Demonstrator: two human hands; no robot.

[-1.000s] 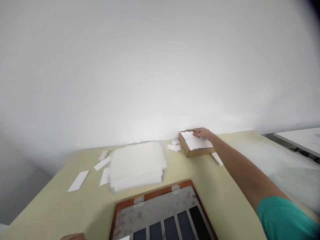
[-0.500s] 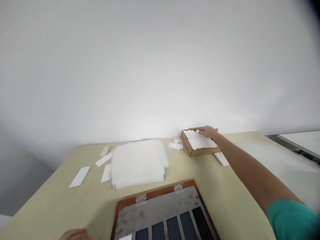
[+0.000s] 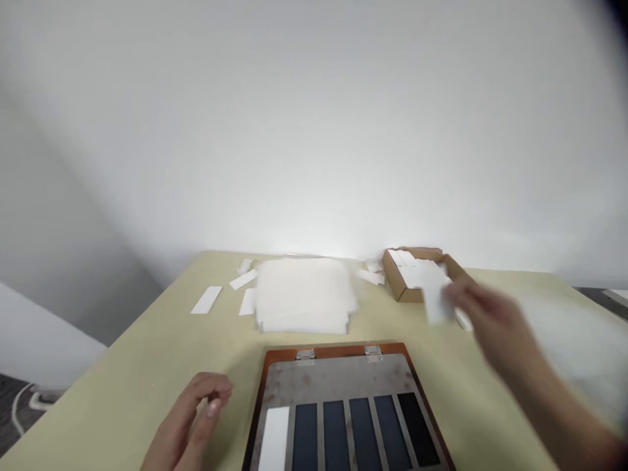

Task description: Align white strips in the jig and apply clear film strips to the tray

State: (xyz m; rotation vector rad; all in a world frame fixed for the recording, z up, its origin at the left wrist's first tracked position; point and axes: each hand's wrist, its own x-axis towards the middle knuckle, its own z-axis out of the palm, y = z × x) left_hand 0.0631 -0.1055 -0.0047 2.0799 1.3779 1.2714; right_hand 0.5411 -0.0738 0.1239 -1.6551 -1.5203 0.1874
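My right hand (image 3: 483, 314), smeared by motion, pinches a white card (image 3: 436, 297) just in front of the cardboard box (image 3: 403, 292). White cards (image 3: 409, 267) fill that box. Left of the hinged wooden board (image 3: 265, 386), my left hand (image 3: 193, 418) hovers with curled fingers, thumb and forefinger apart and nothing between them. A metal plate (image 3: 338, 376) with several rectangular slots covers the board. In its leftmost slot lies a white strip (image 3: 275, 435); the other slots show dark, such as the black slot (image 3: 418, 428) at the right end.
Behind the board lies a stack of white translucent sheets (image 3: 304, 294). Loose white cards flank it, including one card (image 3: 207, 300) at far left and a strip (image 3: 371, 277) near the box. Everything rests on a yellowish table (image 3: 152, 366) against a white wall (image 3: 314, 131).
My right hand has come back from the box towards me with a white card. My left hand has risen further into view, and the view has tilted down and shifted left.
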